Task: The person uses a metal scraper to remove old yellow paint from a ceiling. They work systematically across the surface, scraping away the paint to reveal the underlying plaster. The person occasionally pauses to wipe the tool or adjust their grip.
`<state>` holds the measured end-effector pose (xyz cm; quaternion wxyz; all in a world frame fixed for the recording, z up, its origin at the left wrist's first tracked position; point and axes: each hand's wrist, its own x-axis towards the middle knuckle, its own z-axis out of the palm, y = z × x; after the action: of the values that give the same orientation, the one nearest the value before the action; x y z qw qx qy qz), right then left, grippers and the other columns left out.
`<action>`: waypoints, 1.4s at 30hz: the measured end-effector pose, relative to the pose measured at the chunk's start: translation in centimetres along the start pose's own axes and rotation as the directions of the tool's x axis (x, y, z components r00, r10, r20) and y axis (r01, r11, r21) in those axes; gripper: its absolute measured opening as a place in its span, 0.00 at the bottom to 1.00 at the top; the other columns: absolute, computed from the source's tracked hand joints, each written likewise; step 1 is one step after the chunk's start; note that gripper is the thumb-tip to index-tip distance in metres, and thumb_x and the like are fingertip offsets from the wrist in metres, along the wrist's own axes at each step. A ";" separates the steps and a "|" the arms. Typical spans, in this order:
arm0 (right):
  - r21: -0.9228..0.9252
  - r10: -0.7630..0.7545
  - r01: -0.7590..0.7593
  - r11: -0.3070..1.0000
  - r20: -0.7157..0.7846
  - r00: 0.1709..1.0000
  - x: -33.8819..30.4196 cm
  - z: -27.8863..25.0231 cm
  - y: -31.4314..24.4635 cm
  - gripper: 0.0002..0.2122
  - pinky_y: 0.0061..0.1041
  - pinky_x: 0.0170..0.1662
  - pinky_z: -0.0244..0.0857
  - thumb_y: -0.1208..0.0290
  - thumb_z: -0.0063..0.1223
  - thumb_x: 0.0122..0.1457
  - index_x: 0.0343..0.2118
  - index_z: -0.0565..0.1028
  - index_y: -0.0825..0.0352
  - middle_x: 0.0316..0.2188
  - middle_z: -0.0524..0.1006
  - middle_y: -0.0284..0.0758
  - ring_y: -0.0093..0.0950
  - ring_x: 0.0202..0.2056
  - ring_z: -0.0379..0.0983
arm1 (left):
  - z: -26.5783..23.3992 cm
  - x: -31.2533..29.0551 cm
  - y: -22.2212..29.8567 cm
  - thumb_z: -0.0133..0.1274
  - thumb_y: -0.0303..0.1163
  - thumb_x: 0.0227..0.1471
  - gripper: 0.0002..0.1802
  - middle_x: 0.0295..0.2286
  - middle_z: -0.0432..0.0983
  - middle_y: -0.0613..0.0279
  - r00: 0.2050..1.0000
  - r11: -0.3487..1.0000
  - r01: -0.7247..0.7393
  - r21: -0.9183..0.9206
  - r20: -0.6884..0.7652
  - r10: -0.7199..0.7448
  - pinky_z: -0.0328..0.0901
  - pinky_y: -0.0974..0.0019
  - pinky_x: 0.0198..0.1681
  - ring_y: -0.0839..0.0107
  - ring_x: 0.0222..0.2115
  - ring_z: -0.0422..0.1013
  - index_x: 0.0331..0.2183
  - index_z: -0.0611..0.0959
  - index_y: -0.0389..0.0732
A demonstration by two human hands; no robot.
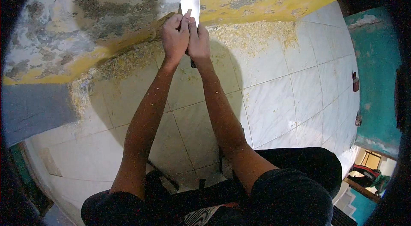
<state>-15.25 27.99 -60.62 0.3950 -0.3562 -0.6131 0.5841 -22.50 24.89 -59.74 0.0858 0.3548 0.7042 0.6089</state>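
Both my hands are wrapped round a scraper, held together at arm's length. Its bright metal blade [191, 7] points at the wall, and the dark end of its handle shows below my fingers. My left hand [176, 40] is closed on its left side, my right hand [199, 44] on its right, thumbs pressed along the blade. The wall [128, 10] ahead is patchy, with flaking yellow, white and grey paint. Whether the blade's edge touches the wall, I cannot tell. Specks of paint cling to my forearms.
Yellow paint flakes [257, 37] lie along the foot of the wall on the pale tiled floor [274, 106]. A grey-blue block [38, 108] stands at the left. On the right is a teal wall [376, 76], and a dark and red bag [365, 174] beyond it.
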 end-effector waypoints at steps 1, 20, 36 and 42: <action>0.001 0.003 -0.003 1.000 0.001 1.000 0.2 0.0 0.1 0.22 0.36 0.39 0.66 0.55 0.36 0.68 0.43 0.73 0.74 0.31 0.77 0.51 0.39 0.33 0.75 | 0.1 0.1 -0.1 0.53 0.36 0.58 0.17 0.17 0.73 0.58 1.000 1.000 -0.010 -0.012 -0.004 0.010 0.61 0.66 0.24 0.77 0.19 0.65 0.24 0.76 0.33; -0.458 -0.710 0.576 0.677 -0.204 0.674 5.9 0.9 -10.8 0.20 0.31 0.41 0.64 0.58 0.37 0.68 0.40 0.71 0.75 0.33 0.75 0.42 0.30 0.35 0.70 | -1.0 6.5 17.2 0.54 0.31 0.51 0.09 0.19 0.76 0.49 0.905 0.913 -0.406 0.038 -0.125 0.407 0.63 0.66 0.20 0.64 0.19 0.75 0.26 0.83 0.35; 0.546 0.122 0.192 0.816 -0.487 0.865 -1.1 -1.5 -2.1 0.17 0.29 0.42 0.67 0.60 0.32 0.69 0.51 0.61 0.68 0.36 0.72 0.37 0.28 0.37 0.71 | 3.7 2.2 4.7 0.56 0.47 0.52 0.22 0.25 0.77 0.53 0.815 0.995 -0.090 0.034 0.577 0.054 0.68 0.63 0.32 0.65 0.27 0.75 0.32 0.78 0.33; 0.394 0.046 0.358 0.846 -0.723 0.689 3.0 0.1 -6.5 0.20 0.26 0.42 0.66 0.57 0.35 0.69 0.55 0.55 0.68 0.43 0.67 0.42 0.29 0.42 0.69 | 5.6 7.1 6.9 0.53 0.50 0.54 0.27 0.29 0.77 0.54 0.651 0.988 -0.153 -0.030 0.749 0.124 0.67 0.61 0.35 0.64 0.29 0.73 0.40 0.79 0.32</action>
<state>-16.51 30.22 -53.92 0.7288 -0.3802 -0.2663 0.5034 -21.90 33.65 -52.55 0.3143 0.6276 0.5884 0.4015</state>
